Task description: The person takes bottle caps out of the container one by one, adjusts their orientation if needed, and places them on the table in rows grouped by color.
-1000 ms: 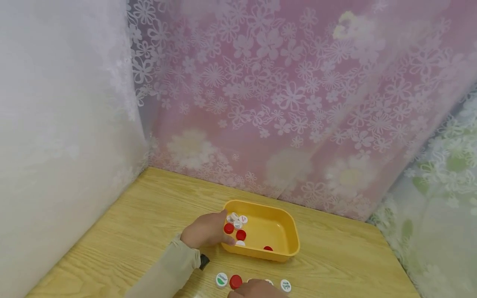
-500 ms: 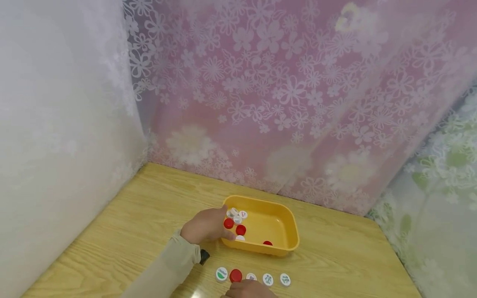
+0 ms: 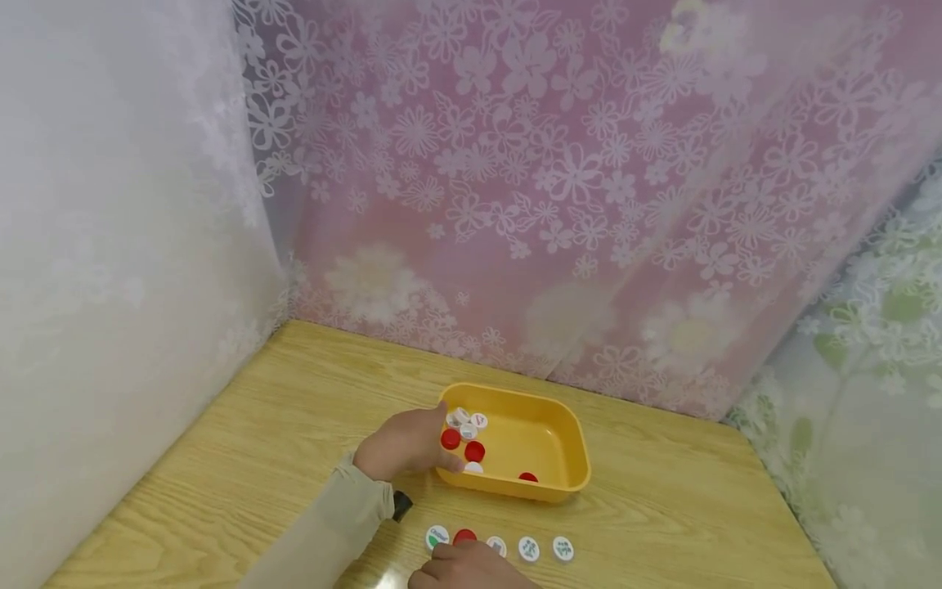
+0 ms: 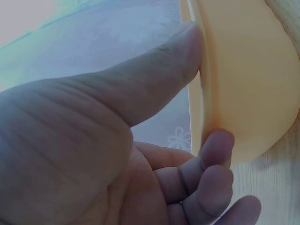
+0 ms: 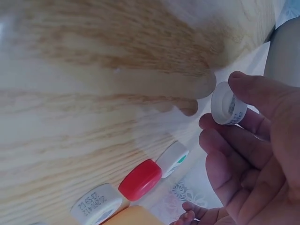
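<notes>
My left hand (image 3: 408, 446) grips the left end of a yellow plastic bin (image 3: 567, 442). In the left wrist view its thumb lies along the bin's rim (image 4: 206, 103) and the fingers curl at the wall below. My right hand (image 3: 471, 566) is low over the table's near side. It pinches a white bottle cap (image 5: 227, 107), hollow side showing in the right wrist view. A row of bottle caps lies just beyond that hand: a white-and-green cap (image 3: 437, 536), a red cap (image 3: 465, 536) partly covered by the hand, and white caps (image 3: 528, 549) to the right.
Inside the bin, white caps (image 3: 468, 431) and red caps (image 3: 474, 451) gather at the left; another red cap (image 3: 528, 477) lies by the near wall. The wooden table (image 3: 662, 523) meets a pink floral curtain (image 3: 515, 204) at the back and a white curtain (image 3: 132, 245) at left.
My right hand has moved left along the row, uncovering white caps and now partly covering the red one. The left hand keeps its hold on the bin.
</notes>
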The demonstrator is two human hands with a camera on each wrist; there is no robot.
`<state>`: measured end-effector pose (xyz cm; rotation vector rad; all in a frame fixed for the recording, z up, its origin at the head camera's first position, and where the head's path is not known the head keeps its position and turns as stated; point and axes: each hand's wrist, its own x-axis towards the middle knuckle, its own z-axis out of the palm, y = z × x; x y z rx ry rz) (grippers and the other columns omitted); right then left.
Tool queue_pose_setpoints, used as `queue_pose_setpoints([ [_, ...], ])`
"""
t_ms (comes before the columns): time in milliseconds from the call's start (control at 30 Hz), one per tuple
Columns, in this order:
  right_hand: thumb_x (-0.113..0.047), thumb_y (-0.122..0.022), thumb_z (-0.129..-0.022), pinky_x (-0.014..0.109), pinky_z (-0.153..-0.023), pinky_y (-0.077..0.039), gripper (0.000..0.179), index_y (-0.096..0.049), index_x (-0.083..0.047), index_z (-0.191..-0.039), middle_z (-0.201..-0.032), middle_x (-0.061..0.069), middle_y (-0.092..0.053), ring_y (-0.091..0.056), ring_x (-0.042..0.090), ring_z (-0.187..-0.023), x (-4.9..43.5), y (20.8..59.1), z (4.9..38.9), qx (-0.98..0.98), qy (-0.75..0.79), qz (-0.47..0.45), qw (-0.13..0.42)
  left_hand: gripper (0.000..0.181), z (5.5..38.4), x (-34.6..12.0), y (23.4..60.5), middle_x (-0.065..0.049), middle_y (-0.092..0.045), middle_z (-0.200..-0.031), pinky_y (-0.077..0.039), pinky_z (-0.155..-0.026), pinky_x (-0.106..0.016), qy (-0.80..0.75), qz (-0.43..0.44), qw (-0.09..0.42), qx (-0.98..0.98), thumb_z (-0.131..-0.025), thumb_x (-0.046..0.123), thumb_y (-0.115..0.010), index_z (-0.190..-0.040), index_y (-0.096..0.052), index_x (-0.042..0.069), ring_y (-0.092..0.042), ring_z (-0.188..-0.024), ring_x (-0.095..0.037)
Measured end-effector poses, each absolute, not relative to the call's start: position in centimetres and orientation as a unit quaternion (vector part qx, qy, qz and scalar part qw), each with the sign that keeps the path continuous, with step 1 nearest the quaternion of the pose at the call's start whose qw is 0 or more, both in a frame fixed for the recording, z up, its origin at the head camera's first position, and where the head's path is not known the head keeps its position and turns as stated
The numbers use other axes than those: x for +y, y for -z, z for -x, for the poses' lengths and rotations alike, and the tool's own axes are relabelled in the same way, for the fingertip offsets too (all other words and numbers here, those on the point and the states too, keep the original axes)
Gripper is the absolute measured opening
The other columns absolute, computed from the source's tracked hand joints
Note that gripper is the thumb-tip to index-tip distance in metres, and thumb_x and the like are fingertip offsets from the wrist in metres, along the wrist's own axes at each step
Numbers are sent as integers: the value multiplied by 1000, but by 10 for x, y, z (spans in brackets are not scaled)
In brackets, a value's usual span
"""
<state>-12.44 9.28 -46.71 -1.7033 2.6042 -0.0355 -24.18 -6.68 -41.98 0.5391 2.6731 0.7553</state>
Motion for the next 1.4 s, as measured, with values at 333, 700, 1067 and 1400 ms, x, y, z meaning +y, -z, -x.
queue_pose_setpoints([
  [333,-45,-59,-104,2,-67,-29,20,-70,-29,-99,-85,-22,-60,-42,-8,-74,93,467,129,830,-40,556,-18,105,243,-65,420,-9,-52,-155,-52,-98,-42,-243,-181,157,940,-84,48,-85,-162,-30,4,-62,-120,-23],
  [700,-45,-55,-106,4,-67,-32,23,-68,-28,-97,-83,-20,-58,-42,-7,-71,95,469,131,835,-45,549,-17,106,244,-67,420,-8,-49,-157,-51,-90,-39,-250,-175,162,938,-84,49,-84,-163,-29,6,-62,-107,-19],
  [1067,-46,-56,-105,4,-66,-33,24,-68,-27,-97,-81,-21,-55,-41,-7,-70,95,470,130,843,-38,536,-6,107,243,-66,420,-11,-51,-155,-51,-103,-48,-261,-171,157,937,-82,47,-87,-162,-30,4,-58,-131,-31],
  [1400,-47,-57,-105,4,-67,-37,24,-70,-27,-102,-88,-19,-57,-45,-7,-75,94,466,130,848,-43,529,13,109,243,-69,420,-11,-49,-157,-51,-103,-47,-269,-180,159,933,-82,49,-86,-162,-29,3,-60,-127,-28],
])
